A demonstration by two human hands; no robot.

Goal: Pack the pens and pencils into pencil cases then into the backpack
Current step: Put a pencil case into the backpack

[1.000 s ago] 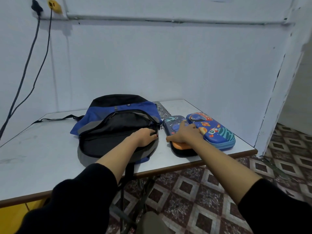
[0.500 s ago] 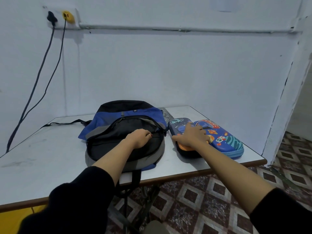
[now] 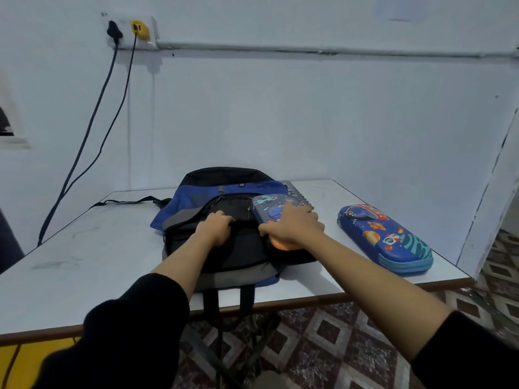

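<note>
The dark grey-blue hard-shell pencil case with an orange end (image 3: 268,210) has left its spot on the table beside the other case. It is now over the right side of the backpack's open mouth, its orange end toward the person. The right hand (image 3: 293,227) lies over its top, fingers curled down round its edges and thumb at the near left side. The left hand (image 3: 214,227) is still on the blue, black and grey fabric backpack (image 3: 224,189), fingers closed on the black rim of the opening, as half a second ago. The bright blue hard-shell pencil case with planets and a rocket printed on it (image 3: 384,237) has not moved. It lies flat and closed on the right of the table, now well apart from the other case.

A spiral-bound notebook (image 3: 297,192) shows just behind the backpack's right corner, and a black strap (image 3: 126,202) trails off to the left. All of it sits on a white table with a brown edge (image 3: 84,262), scuffed on the left. Behind is a pale wall with a socket plate (image 3: 129,30) carrying one black and one yellow plug. Two dark cables (image 3: 84,141) hang from it, and a conduit (image 3: 309,49) runs along the wall. Below the table is a floor of brown patterned tiles (image 3: 323,346).
</note>
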